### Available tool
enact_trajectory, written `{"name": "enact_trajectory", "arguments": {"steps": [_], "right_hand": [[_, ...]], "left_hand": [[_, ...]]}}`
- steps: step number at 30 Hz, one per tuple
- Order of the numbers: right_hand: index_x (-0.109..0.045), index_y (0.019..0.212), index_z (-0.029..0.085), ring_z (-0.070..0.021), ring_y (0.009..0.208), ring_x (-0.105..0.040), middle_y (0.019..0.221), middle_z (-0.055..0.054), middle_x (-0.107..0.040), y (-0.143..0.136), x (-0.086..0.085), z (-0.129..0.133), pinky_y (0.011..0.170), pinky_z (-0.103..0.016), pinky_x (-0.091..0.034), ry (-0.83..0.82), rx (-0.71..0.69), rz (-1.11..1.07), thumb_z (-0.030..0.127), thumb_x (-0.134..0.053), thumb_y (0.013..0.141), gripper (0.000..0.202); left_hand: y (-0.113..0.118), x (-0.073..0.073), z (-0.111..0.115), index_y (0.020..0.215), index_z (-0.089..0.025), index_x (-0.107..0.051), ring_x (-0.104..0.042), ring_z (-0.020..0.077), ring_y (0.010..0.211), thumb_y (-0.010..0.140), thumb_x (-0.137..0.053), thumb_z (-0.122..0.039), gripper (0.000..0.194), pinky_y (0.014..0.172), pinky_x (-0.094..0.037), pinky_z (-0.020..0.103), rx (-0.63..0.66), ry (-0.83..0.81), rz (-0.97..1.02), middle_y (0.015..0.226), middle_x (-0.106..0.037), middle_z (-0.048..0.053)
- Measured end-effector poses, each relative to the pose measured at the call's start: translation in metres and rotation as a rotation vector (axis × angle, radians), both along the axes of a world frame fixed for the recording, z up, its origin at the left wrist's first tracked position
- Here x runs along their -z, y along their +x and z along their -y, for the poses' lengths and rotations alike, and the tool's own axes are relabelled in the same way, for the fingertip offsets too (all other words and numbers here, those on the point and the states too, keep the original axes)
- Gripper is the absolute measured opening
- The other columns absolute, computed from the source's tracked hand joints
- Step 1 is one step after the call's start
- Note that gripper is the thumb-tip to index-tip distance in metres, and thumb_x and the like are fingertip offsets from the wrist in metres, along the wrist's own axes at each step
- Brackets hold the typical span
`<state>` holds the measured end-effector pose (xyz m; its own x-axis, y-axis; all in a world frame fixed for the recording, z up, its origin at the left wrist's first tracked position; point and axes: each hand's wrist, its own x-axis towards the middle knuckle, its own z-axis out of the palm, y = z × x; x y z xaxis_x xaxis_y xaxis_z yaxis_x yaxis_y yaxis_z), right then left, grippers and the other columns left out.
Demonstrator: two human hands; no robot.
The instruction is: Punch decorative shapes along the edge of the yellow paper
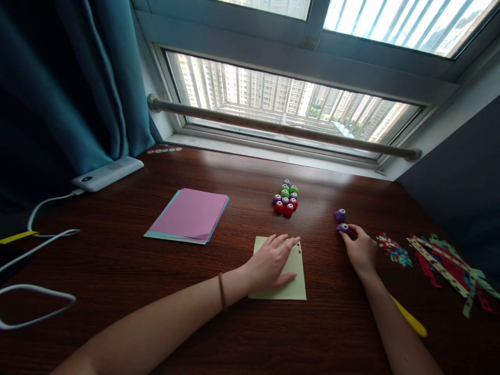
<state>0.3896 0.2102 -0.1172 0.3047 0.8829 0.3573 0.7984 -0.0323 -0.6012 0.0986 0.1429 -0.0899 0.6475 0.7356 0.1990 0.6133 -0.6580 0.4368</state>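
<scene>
The left hand (273, 263) is lying flat on a pale yellow-green square paper sheet (295, 291), its fingers slightly spread and its thumb pointing off to the right, while a brown band (222, 291) is circling the wrist. A few small dark marks (299, 248) are showing near the sheet's far right corner. The right hand (361, 251), well apart from the left, is closing its thumb and fingertips on a small purple plastic craft punch (342, 228) with a round white top, which is sitting to the right of the sheet, just in front of a second purple punch (340, 214). Beyond the sheet, a cluster of purple, green and red punches (285, 198) is standing close together on the dark brown wooden table (128, 271). To the left, a stack of coloured paper (191, 211) is lying with a pink sheet on top and blue edges peeking out. To the right of the right hand, a scatter of tiny multicoloured paper bits (394, 250) is lying beside a tangle of punched paper strips (441, 263), and a yellow elongated object (414, 320) is partly hiding behind the right forearm. A white rectangular device (111, 173) is resting by the blue curtain (125, 104) with a white cable plugged into its end.
</scene>
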Motion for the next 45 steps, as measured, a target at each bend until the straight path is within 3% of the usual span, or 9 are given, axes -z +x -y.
{"name": "enact_trajectory", "arguments": {"steps": [9,13,16,19,22,26,38,42,45], "right_hand": [[-0.063,0.096,0.01,-0.0305,0.077,-0.057,0.085,-0.015,-0.063,0.005,0.002,-0.003,0.074,-0.04,-0.042,0.036,0.032,0.15,0.042,-0.043,0.073,0.044],[-0.055,0.112,0.007,-0.0294,0.087,-0.054,0.107,-0.019,-0.054,-0.004,-0.004,0.002,0.082,-0.042,-0.039,0.109,0.022,0.156,0.037,-0.044,0.075,0.049],[-0.057,0.107,0.01,-0.0291,0.089,-0.052,0.107,-0.016,-0.053,-0.02,-0.01,0.009,0.083,-0.044,-0.038,0.123,-0.165,0.041,0.036,-0.048,0.079,0.039],[-0.063,0.087,0.017,-0.0216,0.076,-0.055,0.087,-0.006,-0.059,-0.041,-0.015,0.016,0.069,-0.033,-0.044,0.005,-0.453,-0.07,0.035,-0.053,0.081,0.021],[-0.065,0.08,0.022,-0.0171,0.072,-0.055,0.082,-0.001,-0.06,-0.058,-0.018,0.024,0.059,-0.027,-0.043,-0.099,-0.665,-0.123,0.032,-0.059,0.081,0.011],[-0.066,0.08,0.025,-0.0186,0.082,-0.051,0.084,0.001,-0.059,-0.07,-0.02,0.029,0.073,-0.031,-0.041,-0.112,-0.79,-0.119,0.023,-0.067,0.078,0.003],[-0.061,0.078,0.023,-0.0197,0.083,-0.046,0.086,0.001,-0.058,-0.075,-0.013,0.031,0.077,-0.034,-0.039,-0.109,-0.858,0.003,0.011,-0.064,0.078,0.013],[-0.058,0.076,0.021,-0.0204,0.084,-0.047,0.086,-0.001,-0.058,-0.078,-0.016,0.032,0.078,-0.034,-0.039,-0.124,-0.857,-0.012,0.015,-0.058,0.081,0.007],[-0.056,0.077,0.02,-0.0199,0.078,-0.051,0.08,-0.002,-0.058,-0.075,-0.018,0.031,0.072,-0.033,-0.041,-0.149,-0.76,-0.09,0.024,-0.053,0.083,0.008]], "left_hand": [[0.0,-0.002,-0.001,0.14,-0.014,-0.01,-0.028,0.0273,0.125,0.078,-0.063,-0.033,0.084,0.107,-0.02,0.043,0.009,-0.034,0.054,0.137,-0.033,0.011],[-0.001,-0.003,-0.001,0.14,-0.013,-0.014,-0.03,0.0264,0.123,0.077,-0.062,-0.032,0.082,0.106,-0.023,0.04,0.005,-0.045,0.076,0.135,-0.035,0.012],[-0.001,-0.003,-0.001,0.14,-0.013,-0.013,-0.032,0.0245,0.122,0.077,-0.061,-0.029,0.081,0.107,-0.023,0.039,0.009,-0.054,0.103,0.134,-0.036,0.013],[-0.002,-0.004,-0.001,0.14,-0.013,-0.012,-0.033,0.0237,0.122,0.076,-0.06,-0.025,0.08,0.107,-0.021,0.038,0.012,-0.057,0.108,0.134,-0.035,0.012],[-0.002,-0.005,-0.001,0.14,-0.012,-0.014,-0.033,0.0244,0.121,0.076,-0.06,-0.024,0.079,0.107,-0.023,0.036,0.002,-0.06,0.102,0.133,-0.036,0.012],[-0.002,-0.005,-0.002,0.139,-0.012,-0.015,-0.034,0.0242,0.121,0.075,-0.06,-0.023,0.079,0.106,-0.025,0.035,0.008,-0.057,0.108,0.133,-0.036,0.012],[-0.002,-0.004,-0.001,0.139,-0.011,-0.017,-0.034,0.0247,0.12,0.075,-0.059,-0.023,0.078,0.106,-0.024,0.035,0.006,-0.052,0.112,0.132,-0.037,0.012],[-0.002,-0.005,-0.001,0.138,-0.012,-0.017,-0.034,0.0252,0.12,0.075,-0.059,-0.024,0.077,0.106,-0.025,0.036,0.004,-0.055,0.119,0.131,-0.037,0.013],[-0.002,-0.006,-0.001,0.138,-0.013,-0.017,-0.034,0.0256,0.121,0.075,-0.058,-0.023,0.077,0.106,-0.025,0.037,0.001,-0.059,0.12,0.132,-0.037,0.012]]}}
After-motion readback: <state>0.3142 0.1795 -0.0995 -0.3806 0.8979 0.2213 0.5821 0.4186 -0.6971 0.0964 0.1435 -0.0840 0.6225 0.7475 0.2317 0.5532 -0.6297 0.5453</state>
